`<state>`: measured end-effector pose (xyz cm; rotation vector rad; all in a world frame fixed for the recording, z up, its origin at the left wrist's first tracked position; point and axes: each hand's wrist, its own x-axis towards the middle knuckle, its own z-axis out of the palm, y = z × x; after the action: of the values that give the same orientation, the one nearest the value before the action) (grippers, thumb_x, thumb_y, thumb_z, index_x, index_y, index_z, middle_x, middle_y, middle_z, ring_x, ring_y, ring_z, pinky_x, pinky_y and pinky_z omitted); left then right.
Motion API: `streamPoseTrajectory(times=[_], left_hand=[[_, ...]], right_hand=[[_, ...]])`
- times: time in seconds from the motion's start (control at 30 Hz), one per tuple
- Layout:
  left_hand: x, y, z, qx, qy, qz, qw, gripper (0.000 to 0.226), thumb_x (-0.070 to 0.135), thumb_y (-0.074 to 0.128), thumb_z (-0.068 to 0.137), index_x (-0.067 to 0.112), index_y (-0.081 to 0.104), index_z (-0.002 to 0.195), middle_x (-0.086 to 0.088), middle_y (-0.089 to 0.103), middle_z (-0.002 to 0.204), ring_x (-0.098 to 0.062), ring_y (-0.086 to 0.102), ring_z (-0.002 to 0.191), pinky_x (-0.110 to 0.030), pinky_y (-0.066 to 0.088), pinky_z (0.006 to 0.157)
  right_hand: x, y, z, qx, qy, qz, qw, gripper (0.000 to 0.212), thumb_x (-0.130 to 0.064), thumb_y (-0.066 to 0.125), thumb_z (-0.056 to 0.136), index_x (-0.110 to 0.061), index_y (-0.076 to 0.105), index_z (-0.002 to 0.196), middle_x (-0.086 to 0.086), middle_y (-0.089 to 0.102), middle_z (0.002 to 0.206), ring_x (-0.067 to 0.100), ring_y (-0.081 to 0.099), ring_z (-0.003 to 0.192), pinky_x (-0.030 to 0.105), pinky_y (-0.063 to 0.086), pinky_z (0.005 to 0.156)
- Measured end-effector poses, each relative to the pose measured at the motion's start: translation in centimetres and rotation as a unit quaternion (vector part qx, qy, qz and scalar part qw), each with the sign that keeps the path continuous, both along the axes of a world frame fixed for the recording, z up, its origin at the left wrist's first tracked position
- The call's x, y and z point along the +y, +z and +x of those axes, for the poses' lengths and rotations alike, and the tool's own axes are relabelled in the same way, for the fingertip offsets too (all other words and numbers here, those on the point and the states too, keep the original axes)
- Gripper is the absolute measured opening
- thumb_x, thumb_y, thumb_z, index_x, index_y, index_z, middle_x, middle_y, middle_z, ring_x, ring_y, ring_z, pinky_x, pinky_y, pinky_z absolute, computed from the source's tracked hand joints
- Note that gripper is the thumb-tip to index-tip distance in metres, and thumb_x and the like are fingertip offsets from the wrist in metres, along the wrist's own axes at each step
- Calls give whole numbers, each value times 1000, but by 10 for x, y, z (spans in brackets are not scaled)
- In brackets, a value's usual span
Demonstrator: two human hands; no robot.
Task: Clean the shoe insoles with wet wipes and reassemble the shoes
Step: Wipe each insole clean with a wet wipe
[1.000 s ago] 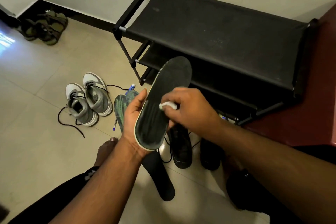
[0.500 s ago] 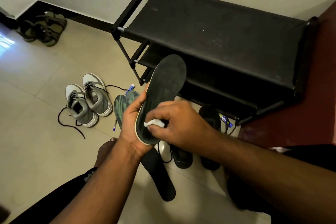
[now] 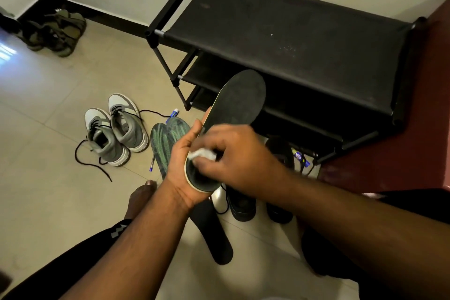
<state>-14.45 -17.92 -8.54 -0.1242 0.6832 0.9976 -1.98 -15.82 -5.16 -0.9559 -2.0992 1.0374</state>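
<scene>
Left hand (image 3: 181, 165) cupped under the heel of a dark insole (image 3: 233, 117), fingers curled round its edge — toe end tilted up toward the black shoe rack (image 3: 292, 31). Right hand (image 3: 233, 156) palm-down, fingers pinching a white wipe (image 3: 203, 154) against the insole's heel.

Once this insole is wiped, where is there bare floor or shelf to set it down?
Free: the rack's top shelf; the tiles left of the grey sneakers. Crowded: the floor under the hands, with green insoles, a black insole and black shoes.
</scene>
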Motion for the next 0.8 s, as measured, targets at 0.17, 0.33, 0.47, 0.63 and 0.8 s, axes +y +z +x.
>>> streamPoseTrajectory(times=[0.17,0.33,0.47,0.63,0.8], left_hand=[[-1,2,6,44,-30,-6,999,47,32,49,95,-3,72,76,-16,70,72,-24,72,70,-31,60,67],[1,4,18,118,14,-29,992,37,35,55,85,8,80,78,-17,72,89,-31,72,73,-40,60,68],[2,8,15,53,7,-19,998,32,28,56,79,4,76,70,-14,68,75,-24,69,65,-33,59,61],[-4,1,5,38,3,67,997,62,30,23,104,-17,64,101,-31,69,95,-36,69,98,-40,50,91],[-2,12,11,94,17,2,995,40,35,54,86,7,75,67,-9,67,72,-20,68,64,-28,58,60]], right_hand=[[0,-2,1,-12,25,25,999,13,-10,69,77,-7,76,88,5,69,79,11,61,71,23,49,65],[39,-9,17,-74,-123,8,990,9,-14,68,82,-15,75,88,-2,64,82,13,59,80,38,51,75],[23,-6,10,-47,-77,2,996,12,-12,69,81,-11,75,91,3,68,85,14,62,80,35,53,74],[-13,-1,-4,-7,65,44,997,14,-6,69,73,-5,76,85,7,68,78,8,57,71,14,42,66],[20,-8,10,-62,-13,33,997,17,-15,67,82,-10,75,96,4,69,88,14,62,80,31,54,74]])
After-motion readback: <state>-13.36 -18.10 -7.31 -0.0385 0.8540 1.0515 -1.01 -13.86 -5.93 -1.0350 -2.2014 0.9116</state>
